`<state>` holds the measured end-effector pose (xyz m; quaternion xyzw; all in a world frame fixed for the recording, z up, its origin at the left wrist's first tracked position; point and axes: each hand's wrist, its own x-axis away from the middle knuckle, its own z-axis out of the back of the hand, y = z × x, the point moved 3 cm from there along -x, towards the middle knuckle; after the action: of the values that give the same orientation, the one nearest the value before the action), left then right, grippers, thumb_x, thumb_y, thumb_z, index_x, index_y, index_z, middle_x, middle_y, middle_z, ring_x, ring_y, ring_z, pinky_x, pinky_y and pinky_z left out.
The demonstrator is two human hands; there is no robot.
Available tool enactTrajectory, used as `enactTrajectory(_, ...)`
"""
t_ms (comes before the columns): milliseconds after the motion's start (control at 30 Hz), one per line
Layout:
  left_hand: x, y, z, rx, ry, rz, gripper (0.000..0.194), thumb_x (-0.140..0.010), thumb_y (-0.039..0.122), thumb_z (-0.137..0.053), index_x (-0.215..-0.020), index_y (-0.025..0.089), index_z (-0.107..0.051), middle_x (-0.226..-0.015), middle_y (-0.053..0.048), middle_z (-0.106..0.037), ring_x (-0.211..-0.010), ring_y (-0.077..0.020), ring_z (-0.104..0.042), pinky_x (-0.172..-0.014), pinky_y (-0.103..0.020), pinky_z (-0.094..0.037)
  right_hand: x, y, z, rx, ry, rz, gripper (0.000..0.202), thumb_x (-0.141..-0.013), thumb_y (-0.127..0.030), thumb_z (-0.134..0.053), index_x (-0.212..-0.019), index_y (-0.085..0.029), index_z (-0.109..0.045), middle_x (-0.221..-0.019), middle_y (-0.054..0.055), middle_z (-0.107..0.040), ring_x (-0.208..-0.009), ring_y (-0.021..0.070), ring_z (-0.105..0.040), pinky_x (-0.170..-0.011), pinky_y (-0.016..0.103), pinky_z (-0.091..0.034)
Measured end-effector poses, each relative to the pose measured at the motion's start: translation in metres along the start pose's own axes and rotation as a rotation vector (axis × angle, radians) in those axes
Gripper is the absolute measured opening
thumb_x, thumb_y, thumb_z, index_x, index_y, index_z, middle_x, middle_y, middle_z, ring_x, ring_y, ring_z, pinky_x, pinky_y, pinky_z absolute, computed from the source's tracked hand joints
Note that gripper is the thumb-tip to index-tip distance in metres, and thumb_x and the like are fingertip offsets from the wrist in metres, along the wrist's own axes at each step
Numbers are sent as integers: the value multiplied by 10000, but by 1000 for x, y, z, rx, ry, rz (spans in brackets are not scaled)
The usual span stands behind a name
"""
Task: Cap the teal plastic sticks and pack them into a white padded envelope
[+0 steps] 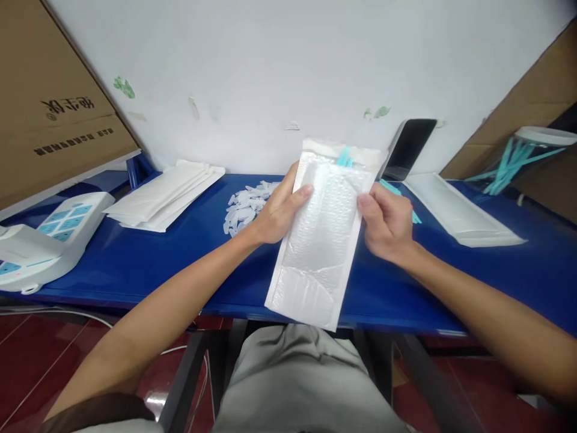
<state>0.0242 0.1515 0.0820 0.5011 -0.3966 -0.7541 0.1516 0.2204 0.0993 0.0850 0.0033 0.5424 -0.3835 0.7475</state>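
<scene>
A white bubble mailer (322, 228) is held up over the front of the blue table, tilted a little. My left hand (285, 207) grips its left edge, thumb on the front face. On the right edge, my right hand (386, 221) pinches the mailer near its upper part. Turquoise strips (345, 158) stick out at the mailer's top opening. Behind my left hand lies a pile of small whitish translucent pieces (243, 207). More turquoise strips (412, 210) lie partly hidden behind my right hand.
White mailers (162, 195) are stacked at the left, beside a white device with blue keys (67, 225). Another mailer (464, 210) lies at the right. A phone (410, 147) leans on the wall. A clear container (541, 137) holds turquoise strips. Cardboard (54, 72) stands at the left.
</scene>
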Motion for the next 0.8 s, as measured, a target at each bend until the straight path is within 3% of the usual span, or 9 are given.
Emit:
enactTrajectory(133, 7, -4, -7, -58, -74, 20, 603, -1001, 629, -455, -1431, 218, -545, -1392, -103, -604, -1389, -342, -473, -1138, -441, -415, -2, 2, 9, 124, 178, 16, 456, -1047, -552, -391, -694, -264, -366, -608, 0, -374, -546, 177, -383, -551, 370, -321)
enactTrajectory(267, 10, -7, -10, -114, -160, 26, 556, -1026, 595, -428, -1379, 198, -591, -1302, -113, -656, -1217, -312, -589, -1025, -400, -474, -1, 9, 20, 225, 382, 14, 452, -1047, -568, -378, -711, -267, -393, -618, 13, -365, -578, 199, -411, -570, 390, -336)
enactTrajectory(433, 10, -6, -11, -161, -127, -55, 425, -1048, 497, -445, -1234, 185, -666, -1112, -84, -705, -899, -208, -633, -815, -335, -490, -1, 15, 20, 99, 382, 26, 425, -1048, -563, -387, -782, -259, -516, -656, 10, -402, -633, 204, -492, -583, 366, -384)
enactTrajectory(533, 9, -11, -10, -118, -65, 1, 396, -1002, 519, -534, -1005, 164, -710, -916, -59, -701, -762, -178, -594, -675, -302, -461, -5, 17, 12, -77, 290, -5, 380, -1002, -595, -479, -874, -254, -587, -718, 9, -514, -725, 211, -568, -619, 347, -447)
enactTrajectory(667, 7, -30, -3, 128, 63, 259, 544, -906, 604, -616, -588, 166, -559, -577, -9, -537, -528, -128, -463, -511, -277, -347, -7, 29, -8, -381, -8, -343, 306, -944, -503, -572, -1079, -246, -667, -847, 22, -675, -799, 226, -640, -675, 363, -530)
enactTrajectory(733, 6, -40, 1, 230, 146, 365, 516, -855, 606, -657, -605, 163, -570, -584, -12, -557, -537, -138, -496, -528, -278, -369, -3, 34, -20, -514, -168, -518, 282, -914, -427, -600, -1106, -242, -692, -821, 14, -692, -731, 213, -644, -644, 359, -539)
enactTrajectory(800, 5, -46, 4, 271, 214, 434, 404, -791, 538, -732, -755, 143, -658, -724, -41, -667, -664, -183, -602, -616, -290, -442, 2, 38, -29, -601, -282, -648, 287, -881, -387, -628, -1105, -230, -713, -814, 17, -709, -687, 205, -647, -606, 350, -541)
